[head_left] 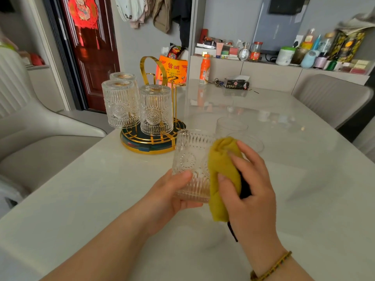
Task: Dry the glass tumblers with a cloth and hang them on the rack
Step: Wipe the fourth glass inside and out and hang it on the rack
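Head view. The left hand [174, 196] cups the base of a ribbed tumbler [189, 165], its fingers [182, 175] curled round the glass. It is held above the bench [97, 191], in front of the rack [142, 148] and near it. The right hand [250, 179] grips a yellow cloth [220, 173] and presses it flat against the tumbler's side.

The main risk is probably a slip. The glass may be wet and the left hand holds only its lower end, so a hard rub from the cloth could twist it loose and drop it onto the hard top. Two faint clear glasses [231, 124] stand just behind the tumbler, and a wide wiping stroke could knock them. Three tumblers [156, 109] already hang upside down on the rack's gold pegs. The free pegs sit on the far side, close to them, so a careless approach could clink glass on glass or tip the rack. The cloth's dark cord dangles below the right hand and might snag.

The bench is pale, glossy and stone-like, and it mirrors what stands on it. Farther back are an orange bottle [204, 68], keys and a tissue box [236, 84]. Pale chairs [332, 98] flank the bench. A dark red door [91, 57] with a red ornament stands at left, clothes hang on the wall, and a shelf [253, 64] crowded with jars and bottles runs along the right.
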